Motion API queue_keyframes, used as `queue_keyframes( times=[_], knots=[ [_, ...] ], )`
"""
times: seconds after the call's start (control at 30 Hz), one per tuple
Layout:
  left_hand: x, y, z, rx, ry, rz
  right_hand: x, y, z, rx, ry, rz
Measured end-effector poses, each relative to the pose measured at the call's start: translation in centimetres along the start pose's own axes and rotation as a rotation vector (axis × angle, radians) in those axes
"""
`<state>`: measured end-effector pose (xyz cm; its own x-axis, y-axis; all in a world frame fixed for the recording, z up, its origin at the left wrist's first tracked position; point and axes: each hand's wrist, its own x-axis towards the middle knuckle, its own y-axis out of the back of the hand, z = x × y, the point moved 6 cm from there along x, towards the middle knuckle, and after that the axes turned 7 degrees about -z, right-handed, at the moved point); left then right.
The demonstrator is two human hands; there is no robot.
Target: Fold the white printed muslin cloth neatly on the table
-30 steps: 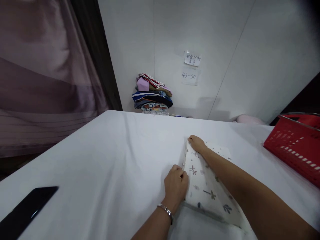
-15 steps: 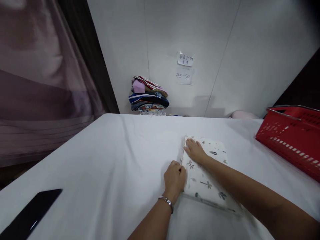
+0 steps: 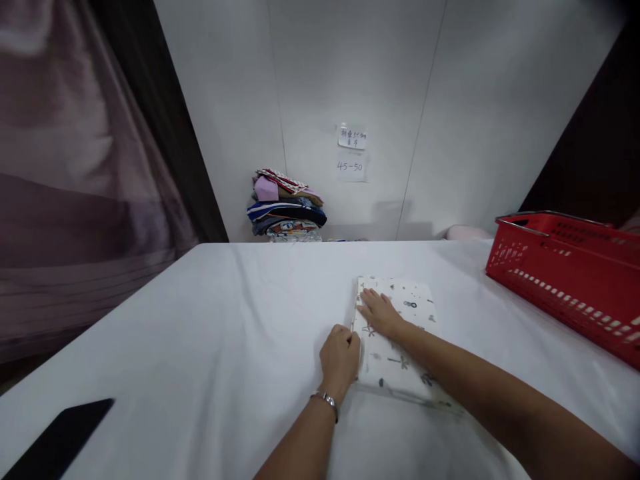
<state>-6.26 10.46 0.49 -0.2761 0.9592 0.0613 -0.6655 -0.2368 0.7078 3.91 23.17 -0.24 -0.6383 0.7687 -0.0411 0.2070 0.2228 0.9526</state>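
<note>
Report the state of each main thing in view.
White patterned fabric: folded, lying flat
Left hand: curled, at the fabric's left edge
Right hand: spread flat on the fabric
Multicoloured cloth pile: folded, stacked
Red perforated plastic basket: upright
Black rectangular slab: lying flat
White handwritten papers: stuck up
Mauve curtain: hanging

From my remote seat I see a white-covered table [image 3: 165, 347], with soft creases running through its cover. On it I make out a folded, pale printed cloth [image 3: 385, 363] lying flat right of centre, a dark flat slab [image 3: 63, 440] at the near left, and a red basket [image 3: 575, 277] standing at the right, apart from the cloth.
</note>
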Motion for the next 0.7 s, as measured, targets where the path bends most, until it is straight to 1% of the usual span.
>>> queue_keyframes(
  times=[0.07, 0.17, 0.27, 0.37, 0.5, 0.6, 0.7],
  knots=[
    [0.0, 0.0, 0.0, 0.004, -0.001, 0.005, 0.7, 1.1, 0.6, 0.004, -0.005, 0.073],
    [0.0, -0.1, -0.1, 0.009, 0.003, 0.001, 2.7, 3.2, 2.2, -0.005, -0.054, 0.176],
    [0.0, -0.2, -0.2, 0.012, 0.006, 0.002, 4.8, 4.4, 3.5, 0.005, -0.099, 0.208],
    [0.0, -0.3, -0.3, 0.022, 0.012, 0.0, 6.4, 4.2, 4.2, 0.024, -0.115, 0.188],
    [0.0, -0.3, -0.3, 0.001, 0.042, -0.014, 7.4, 3.4, 4.7, 0.058, -0.163, 0.176],
    [0.3, -0.1, -0.7, -0.074, 0.11, -0.06, 7.6, 3.2, 5.1, 0.087, -0.202, 0.188],
    [0.7, 0.0, -1.2, -0.161, 0.175, -0.138, 7.8, 3.2, 5.4, 0.107, -0.242, 0.205]
  ],
)
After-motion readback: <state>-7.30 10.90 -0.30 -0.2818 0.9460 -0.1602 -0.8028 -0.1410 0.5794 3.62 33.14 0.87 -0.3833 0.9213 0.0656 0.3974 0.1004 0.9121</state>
